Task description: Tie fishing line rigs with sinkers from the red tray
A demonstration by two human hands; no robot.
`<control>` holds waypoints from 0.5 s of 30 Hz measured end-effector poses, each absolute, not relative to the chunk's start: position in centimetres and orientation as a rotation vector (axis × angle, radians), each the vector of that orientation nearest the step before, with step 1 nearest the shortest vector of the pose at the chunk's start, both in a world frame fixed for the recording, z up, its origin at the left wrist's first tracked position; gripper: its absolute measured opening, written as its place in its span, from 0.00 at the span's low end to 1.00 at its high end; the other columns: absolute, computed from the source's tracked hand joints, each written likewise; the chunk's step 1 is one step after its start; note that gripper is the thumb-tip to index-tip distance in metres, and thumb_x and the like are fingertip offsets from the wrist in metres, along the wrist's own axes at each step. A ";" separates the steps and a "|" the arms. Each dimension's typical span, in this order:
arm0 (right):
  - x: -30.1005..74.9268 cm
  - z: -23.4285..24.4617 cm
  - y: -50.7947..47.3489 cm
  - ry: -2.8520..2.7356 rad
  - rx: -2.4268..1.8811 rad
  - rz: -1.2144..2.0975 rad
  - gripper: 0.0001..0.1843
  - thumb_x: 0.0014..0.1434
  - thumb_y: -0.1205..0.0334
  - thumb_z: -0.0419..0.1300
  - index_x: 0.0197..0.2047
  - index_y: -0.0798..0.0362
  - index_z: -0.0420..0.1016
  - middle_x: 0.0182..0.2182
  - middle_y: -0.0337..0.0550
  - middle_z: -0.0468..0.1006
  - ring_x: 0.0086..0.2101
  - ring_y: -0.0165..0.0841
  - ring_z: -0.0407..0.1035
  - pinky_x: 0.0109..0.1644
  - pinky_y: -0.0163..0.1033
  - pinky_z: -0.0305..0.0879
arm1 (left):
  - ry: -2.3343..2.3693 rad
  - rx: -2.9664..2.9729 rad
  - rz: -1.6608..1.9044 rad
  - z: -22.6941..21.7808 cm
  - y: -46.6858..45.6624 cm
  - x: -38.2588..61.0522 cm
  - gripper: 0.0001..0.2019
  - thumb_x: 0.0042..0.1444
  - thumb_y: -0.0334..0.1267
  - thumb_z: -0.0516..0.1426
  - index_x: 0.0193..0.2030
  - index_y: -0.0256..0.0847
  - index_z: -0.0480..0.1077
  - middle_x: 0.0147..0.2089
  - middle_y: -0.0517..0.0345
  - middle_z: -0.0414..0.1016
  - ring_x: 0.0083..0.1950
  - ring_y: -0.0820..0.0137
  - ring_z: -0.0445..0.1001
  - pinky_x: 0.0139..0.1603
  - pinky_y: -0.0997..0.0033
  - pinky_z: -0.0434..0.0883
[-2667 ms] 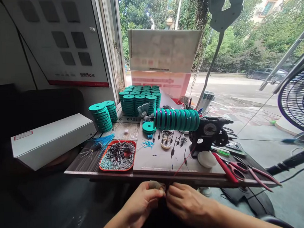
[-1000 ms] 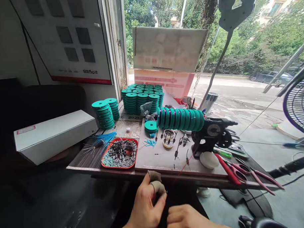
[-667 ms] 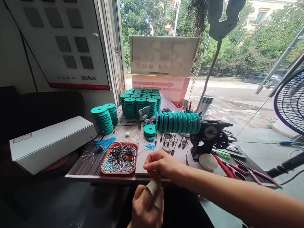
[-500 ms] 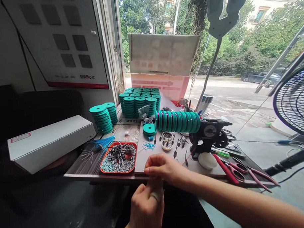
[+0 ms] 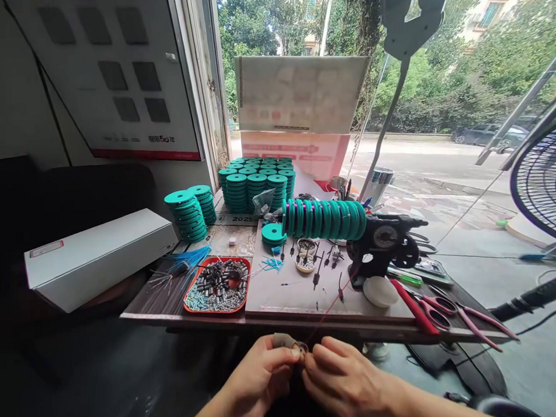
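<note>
A thin red fishing line (image 5: 329, 310) slants down from the winding machine (image 5: 383, 238) to the gap between my hands. My left hand (image 5: 265, 373) pinches it between thumb and index finger, and a pale wrap covers that index finger. Close beside it, my right hand (image 5: 343, 376) is closed with curled fingers at the same line; its fingertips are partly hidden. Both hands are in front of the table's near edge. Several green foam spools (image 5: 324, 219) sit in a row on the machine's shaft. Small dark rig parts (image 5: 316, 280) lie on the white board (image 5: 272, 300).
A red-rimmed tray (image 5: 250, 288) of small metal and rubber parts stands left of the board. Green spools (image 5: 256, 185) are stacked behind. Scissors (image 5: 434, 312), pliers (image 5: 480, 326) and a round white lid (image 5: 380, 293) lie at right. A fan (image 5: 541, 181) stands far right.
Both hands have moved down towards me. The right hand has gone from above the left to its right side. The red line now shows between the machine and my hands.
</note>
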State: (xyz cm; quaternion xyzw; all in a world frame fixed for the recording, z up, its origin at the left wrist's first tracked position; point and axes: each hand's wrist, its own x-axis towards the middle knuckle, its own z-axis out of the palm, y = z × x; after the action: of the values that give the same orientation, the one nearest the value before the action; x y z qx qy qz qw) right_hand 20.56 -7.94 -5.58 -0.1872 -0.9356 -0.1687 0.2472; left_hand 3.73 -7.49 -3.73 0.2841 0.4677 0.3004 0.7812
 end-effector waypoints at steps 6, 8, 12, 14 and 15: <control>20.4 -9.3 -8.4 -2.790 -0.559 -0.303 0.12 0.59 0.69 0.49 0.24 0.54 0.63 0.20 0.37 0.65 0.24 0.27 0.57 0.25 0.34 0.51 | 1.124 0.853 0.717 -4.2 -7.1 4.0 0.09 0.33 0.36 0.61 0.19 0.40 0.63 0.17 0.70 0.55 0.21 0.79 0.50 0.23 0.77 0.47; 19.9 -10.0 -8.9 -2.786 -0.495 -0.178 0.17 0.62 0.65 0.47 0.22 0.54 0.61 0.17 0.35 0.64 0.22 0.26 0.55 0.24 0.33 0.49 | 1.132 1.046 0.821 -4.5 -7.3 3.9 0.07 0.37 0.35 0.60 0.19 0.39 0.64 0.21 0.65 0.61 0.26 0.76 0.57 0.27 0.77 0.55; 18.8 -5.7 -8.6 -2.532 -0.517 0.652 0.21 0.64 0.59 0.44 0.22 0.56 0.65 0.20 0.36 0.68 0.25 0.22 0.59 0.29 0.28 0.56 | 1.146 1.748 1.125 -6.1 -8.3 3.7 0.08 0.50 0.33 0.54 0.21 0.40 0.68 0.29 0.58 0.68 0.31 0.71 0.67 0.31 0.74 0.64; 18.2 -1.8 -7.3 -2.116 -0.823 1.261 0.16 0.57 0.55 0.53 0.25 0.58 0.69 0.24 0.38 0.71 0.26 0.22 0.62 0.30 0.27 0.57 | 1.165 2.027 1.414 -7.5 -8.5 3.7 0.06 0.50 0.31 0.55 0.28 0.41 0.73 0.32 0.55 0.73 0.31 0.70 0.71 0.31 0.73 0.67; 17.7 0.0 -6.4 -1.854 -0.968 1.493 0.14 0.53 0.55 0.57 0.25 0.59 0.68 0.22 0.37 0.70 0.25 0.21 0.62 0.29 0.27 0.57 | 1.188 2.103 1.573 -8.2 -8.5 3.6 0.07 0.50 0.30 0.55 0.32 0.43 0.74 0.33 0.55 0.75 0.32 0.69 0.73 0.32 0.73 0.68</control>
State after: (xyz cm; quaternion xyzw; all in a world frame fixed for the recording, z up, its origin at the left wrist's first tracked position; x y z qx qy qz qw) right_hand 17.70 -6.41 -0.04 -0.3613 -0.6922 0.5575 0.2821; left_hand 3.65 -8.53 -8.21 0.7235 0.4087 0.5411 0.1293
